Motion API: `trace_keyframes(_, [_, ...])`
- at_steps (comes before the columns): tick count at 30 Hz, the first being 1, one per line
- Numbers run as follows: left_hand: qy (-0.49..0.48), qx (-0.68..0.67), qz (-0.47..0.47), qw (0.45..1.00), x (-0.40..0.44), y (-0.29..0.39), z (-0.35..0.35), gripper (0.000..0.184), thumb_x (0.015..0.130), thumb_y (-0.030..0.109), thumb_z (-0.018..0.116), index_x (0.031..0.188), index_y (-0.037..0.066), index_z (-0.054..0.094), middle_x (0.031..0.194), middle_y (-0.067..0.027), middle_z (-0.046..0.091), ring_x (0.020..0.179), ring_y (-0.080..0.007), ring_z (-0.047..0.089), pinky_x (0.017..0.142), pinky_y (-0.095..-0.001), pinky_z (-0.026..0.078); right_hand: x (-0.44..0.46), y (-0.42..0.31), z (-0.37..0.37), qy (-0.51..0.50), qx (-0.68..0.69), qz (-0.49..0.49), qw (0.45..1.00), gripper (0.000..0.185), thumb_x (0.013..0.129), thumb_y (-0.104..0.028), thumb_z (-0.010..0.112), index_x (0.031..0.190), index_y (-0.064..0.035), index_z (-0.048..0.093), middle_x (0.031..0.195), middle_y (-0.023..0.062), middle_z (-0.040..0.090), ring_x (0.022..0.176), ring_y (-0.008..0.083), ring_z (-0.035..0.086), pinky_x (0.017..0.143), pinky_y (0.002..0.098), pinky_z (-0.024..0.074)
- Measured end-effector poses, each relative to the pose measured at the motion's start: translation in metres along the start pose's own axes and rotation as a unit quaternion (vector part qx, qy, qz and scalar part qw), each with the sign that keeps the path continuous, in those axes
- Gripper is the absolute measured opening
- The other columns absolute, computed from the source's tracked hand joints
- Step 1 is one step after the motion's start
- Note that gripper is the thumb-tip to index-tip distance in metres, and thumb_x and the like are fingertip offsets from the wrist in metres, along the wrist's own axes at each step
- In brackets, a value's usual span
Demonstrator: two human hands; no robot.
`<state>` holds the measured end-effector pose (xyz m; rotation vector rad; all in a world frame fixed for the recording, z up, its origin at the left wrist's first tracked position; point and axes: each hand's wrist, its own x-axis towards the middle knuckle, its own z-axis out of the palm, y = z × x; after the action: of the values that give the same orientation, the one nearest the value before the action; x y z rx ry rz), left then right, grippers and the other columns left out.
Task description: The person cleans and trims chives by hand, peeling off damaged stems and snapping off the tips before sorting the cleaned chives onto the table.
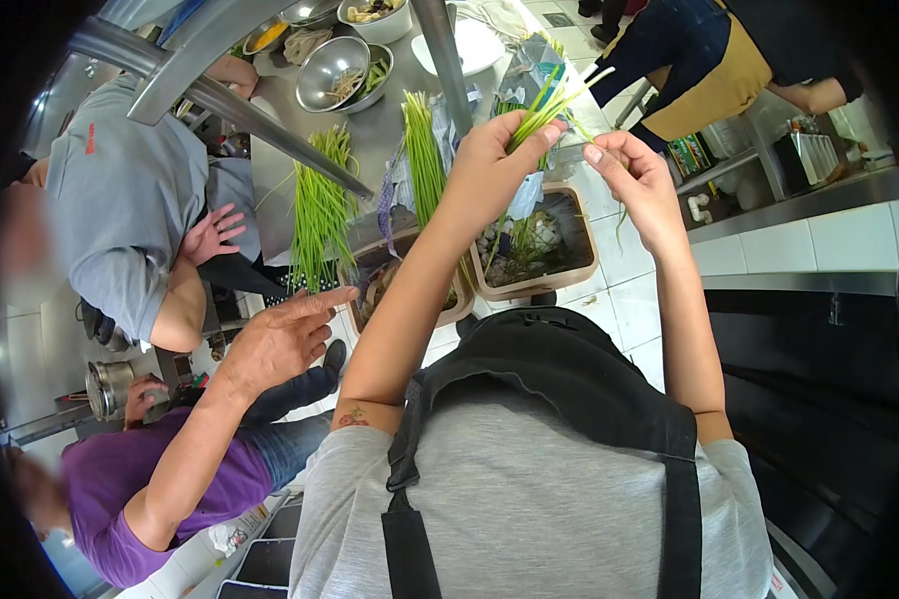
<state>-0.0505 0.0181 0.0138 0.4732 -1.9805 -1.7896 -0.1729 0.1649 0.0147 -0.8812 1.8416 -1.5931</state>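
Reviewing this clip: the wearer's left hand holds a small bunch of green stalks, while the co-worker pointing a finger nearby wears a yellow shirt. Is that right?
Not quite: the pointing co-worker's shirt is purple, not yellow, as the head view shows. The wearer's left hand does hold a small bunch of green stalks.

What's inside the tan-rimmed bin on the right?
In the bin, stringy green plant scraps show, with pale and dark bits that are hard to make out. Whatever lies underneath them is covered, so I can't see it.
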Motion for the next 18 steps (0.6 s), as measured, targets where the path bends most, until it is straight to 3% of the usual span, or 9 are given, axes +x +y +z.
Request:
trace_keyframes(2, [0.016,-0.012,-0.011,1.000,0.000,-0.001,0.004,0.030,0.087,0.028,0.060,0.104,0.004,0.066,0.068,0.0079,0.050,0.062,-0.0026,0.040,0.057,-0.0199,0.033,-0.002,-0.002,0.001,0.003,0.004,-0.011,1.000,0.018,0.085,-0.022,0.065,0.090,-0.0043,0.063,0.069,-0.0073,0.052,0.066,0.0008,0.043,0.062,0.0172,0.0355])
trace_keyframes(5, [0.005,-0.106,-0.007,0.994,0.002,-0.005,0.009,0.032,0.084,0.029,0.064,0.104,0.004,0.066,0.073,0.0078,0.054,0.063,-0.0020,0.042,0.057,-0.0193,0.033,-0.007,-0.003,0.004,-0.009,0.003,-0.041,0.999,0.016,0.085,-0.019,0.065,0.088,-0.0033,0.063,0.069,-0.0072,0.053,0.067,0.0011,0.044,0.063,0.0176,0.0370])
trace_keyframes(11, [0.001,-0.111,-0.054,0.992,-0.003,0.004,0.010,0.031,0.081,0.030,0.069,0.098,0.004,0.068,0.075,0.0049,0.059,0.065,-0.0020,0.046,0.056,-0.0180,0.034,-0.015,-0.001,0.004,-0.023,-0.033,-0.048,0.998,0.017,0.085,-0.019,0.065,0.088,-0.0021,0.065,0.070,-0.0064,0.054,0.069,0.0023,0.047,0.065,0.0186,0.0386])
trace_keyframes(17, [-0.003,-0.057,-0.028,0.998,-0.005,-0.007,0.012,0.026,0.081,0.025,0.069,0.093,0.003,0.068,0.071,0.0064,0.057,0.064,-0.0013,0.045,0.057,-0.0184,0.034,-0.017,-0.003,-0.015,0.026,0.103,0.013,0.994,0.019,0.086,-0.024,0.064,0.091,-0.0052,0.066,0.065,-0.0086,0.047,0.057,-0.0005,0.035,0.050,0.0174,0.0268])
trace_keyframes(18, [-0.010,-0.052,-0.037,0.998,-0.006,-0.007,0.011,0.025,0.082,0.025,0.069,0.093,0.002,0.068,0.072,0.0060,0.058,0.065,-0.0014,0.045,0.058,-0.0185,0.035,-0.016,-0.003,-0.015,0.046,0.114,0.002,0.992,0.019,0.086,-0.025,0.064,0.093,-0.0071,0.066,0.064,-0.0098,0.044,0.054,-0.0006,0.029,0.047,0.0184,0.0198])
